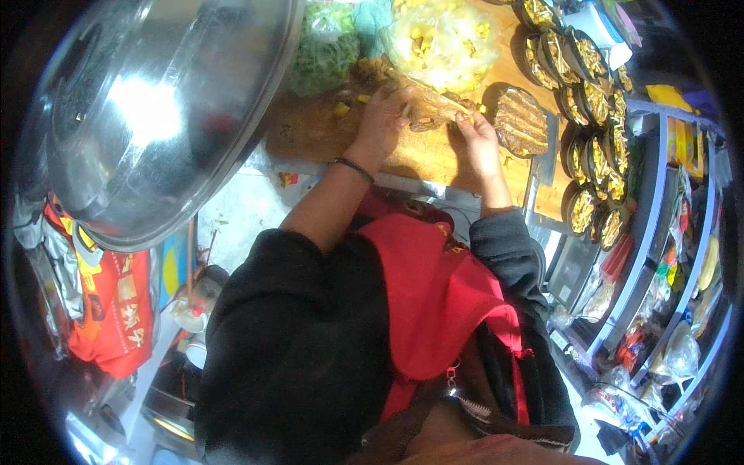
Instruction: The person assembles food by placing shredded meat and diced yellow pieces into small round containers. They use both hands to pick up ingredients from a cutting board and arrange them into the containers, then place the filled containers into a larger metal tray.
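Both hands are at a wooden board (434, 159), on either side of a limp, pale-brown translucent piece (434, 102); I cannot tell whether it is a thin bag or food. My left hand (385, 118), with a dark band on the wrist, is bent round its left end, touching it. The fingers of my right hand (478, 138) pinch its right end. Brown scraps lie under and behind it. Just right of my right hand sits a round dark dish of sliced brown food (521, 122). A flat grey blade (551, 141) lies beside that dish.
Clear bags of yellow pieces (442, 43) and green vegetables (322, 50) stand at the board's back. Several dark bowls of yellow-brown strips (595, 159) crowd its right side. A large shiny dome (163, 147) looms at left, above a red bag (116, 318). Shelving (647, 232) stands at right.
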`<action>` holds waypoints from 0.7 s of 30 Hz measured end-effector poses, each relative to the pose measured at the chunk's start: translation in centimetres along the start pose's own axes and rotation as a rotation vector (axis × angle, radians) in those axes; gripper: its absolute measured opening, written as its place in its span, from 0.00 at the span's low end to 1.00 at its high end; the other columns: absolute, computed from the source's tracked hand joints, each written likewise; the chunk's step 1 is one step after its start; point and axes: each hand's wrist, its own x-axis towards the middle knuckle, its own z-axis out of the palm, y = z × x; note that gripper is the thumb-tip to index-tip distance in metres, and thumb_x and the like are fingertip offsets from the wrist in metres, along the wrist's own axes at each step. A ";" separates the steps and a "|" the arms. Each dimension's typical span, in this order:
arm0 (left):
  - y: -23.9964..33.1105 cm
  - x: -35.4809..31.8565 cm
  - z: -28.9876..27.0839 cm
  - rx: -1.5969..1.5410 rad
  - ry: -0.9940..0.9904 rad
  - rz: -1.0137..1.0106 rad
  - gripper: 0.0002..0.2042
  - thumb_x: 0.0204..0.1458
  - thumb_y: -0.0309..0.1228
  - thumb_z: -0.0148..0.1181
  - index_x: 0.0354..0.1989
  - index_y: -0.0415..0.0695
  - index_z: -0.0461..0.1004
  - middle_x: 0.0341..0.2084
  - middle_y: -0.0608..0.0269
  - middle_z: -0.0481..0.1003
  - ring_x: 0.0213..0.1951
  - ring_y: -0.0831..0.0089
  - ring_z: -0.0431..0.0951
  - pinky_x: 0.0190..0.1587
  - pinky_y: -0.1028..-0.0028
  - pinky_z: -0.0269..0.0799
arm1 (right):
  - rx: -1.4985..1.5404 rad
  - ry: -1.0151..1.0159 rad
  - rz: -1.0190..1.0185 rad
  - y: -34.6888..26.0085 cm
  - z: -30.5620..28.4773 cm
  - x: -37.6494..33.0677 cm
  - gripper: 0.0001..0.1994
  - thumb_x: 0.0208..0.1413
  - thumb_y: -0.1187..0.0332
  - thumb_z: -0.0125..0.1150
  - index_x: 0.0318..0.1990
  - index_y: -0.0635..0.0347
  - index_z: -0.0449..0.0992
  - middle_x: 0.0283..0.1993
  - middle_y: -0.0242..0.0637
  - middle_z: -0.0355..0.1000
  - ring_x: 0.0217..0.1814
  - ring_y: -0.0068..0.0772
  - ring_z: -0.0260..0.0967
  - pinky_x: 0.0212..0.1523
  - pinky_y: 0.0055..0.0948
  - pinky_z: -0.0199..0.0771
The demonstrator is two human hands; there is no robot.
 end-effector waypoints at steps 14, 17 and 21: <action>3.2 -5.1 -2.2 0.618 0.046 -0.013 0.13 0.48 0.25 0.60 0.43 0.43 0.69 0.36 0.63 0.71 0.38 0.69 0.74 0.39 0.70 0.75 | -0.280 0.042 -0.076 2.1 -4.9 -2.9 0.06 0.55 0.75 0.55 0.40 0.62 0.72 0.31 0.27 0.72 0.28 0.15 0.64 0.28 0.16 0.64; 3.9 -5.4 -2.9 1.232 0.009 0.244 0.13 0.47 0.28 0.60 0.42 0.43 0.71 0.35 0.58 0.72 0.39 0.64 0.74 0.42 0.66 0.73 | -0.499 0.136 -0.093 2.1 -5.0 -3.0 0.08 0.54 0.74 0.56 0.41 0.64 0.72 0.31 0.33 0.73 0.31 0.19 0.68 0.33 0.19 0.67; 5.0 -5.3 -3.3 1.650 -0.089 0.550 0.12 0.46 0.32 0.58 0.40 0.43 0.72 0.35 0.53 0.73 0.40 0.55 0.73 0.43 0.62 0.69 | -0.725 0.219 -0.314 2.6 -7.9 -5.5 0.09 0.53 0.75 0.57 0.42 0.63 0.74 0.38 0.38 0.76 0.38 0.24 0.72 0.42 0.23 0.70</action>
